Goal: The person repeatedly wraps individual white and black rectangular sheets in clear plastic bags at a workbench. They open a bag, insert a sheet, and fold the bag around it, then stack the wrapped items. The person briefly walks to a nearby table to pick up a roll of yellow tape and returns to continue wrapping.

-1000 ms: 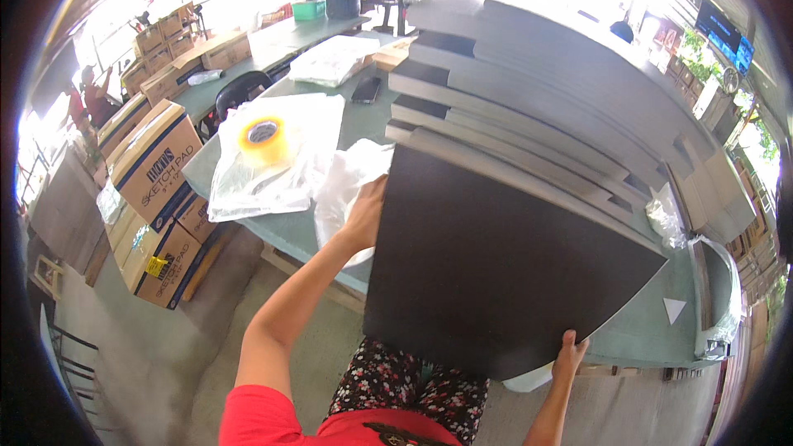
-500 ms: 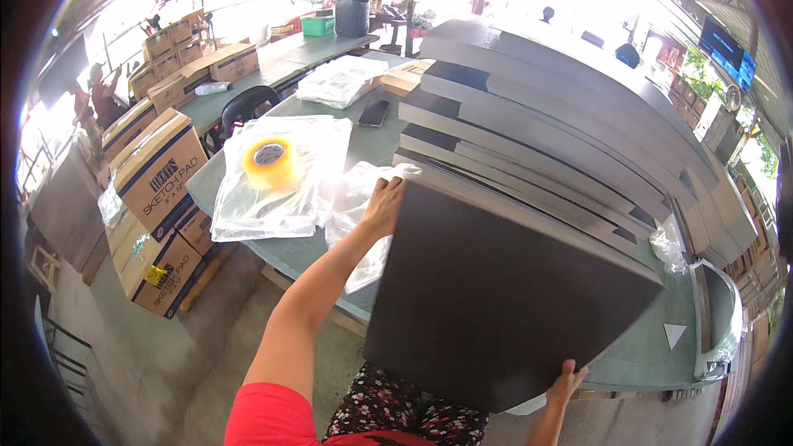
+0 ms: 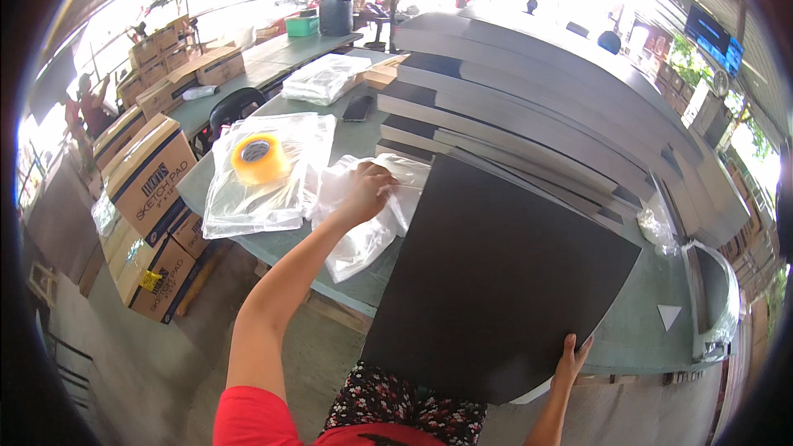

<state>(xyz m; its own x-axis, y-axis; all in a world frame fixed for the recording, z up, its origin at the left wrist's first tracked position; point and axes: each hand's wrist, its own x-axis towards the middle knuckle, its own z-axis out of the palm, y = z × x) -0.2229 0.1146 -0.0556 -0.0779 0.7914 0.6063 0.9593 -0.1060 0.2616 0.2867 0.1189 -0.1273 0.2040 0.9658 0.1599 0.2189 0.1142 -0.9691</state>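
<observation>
A large black-covered pad or board (image 3: 504,281) leans at a tilt against the table edge, its lower end by my lap. My right hand (image 3: 570,359) grips its lower right edge, thumb on the black face and the other fingers hidden behind. Just left of the pad's upper corner, my left hand (image 3: 369,192) is closed on a clear plastic bag (image 3: 363,252); some of the film stretches toward the pad. A roll of yellowish packing tape (image 3: 261,159) rests on a flat pile of clear plastic bags (image 3: 248,211) to the left.
High stacks of black-and-grey pads (image 3: 512,116) fill the table's right side. Behind the bags lie a dark phone (image 3: 358,108) and another bag pile (image 3: 324,78). Cardboard boxes (image 3: 153,177) stand at left, near a black chair (image 3: 235,107). Crumpled plastic (image 3: 658,230) and a white triangle (image 3: 668,316) lie at right.
My left hand has left the pad's upper left corner and moved onto the clear plastic bag beside it. My right hand keeps its hold on the pad. The whole view has shifted slightly.
</observation>
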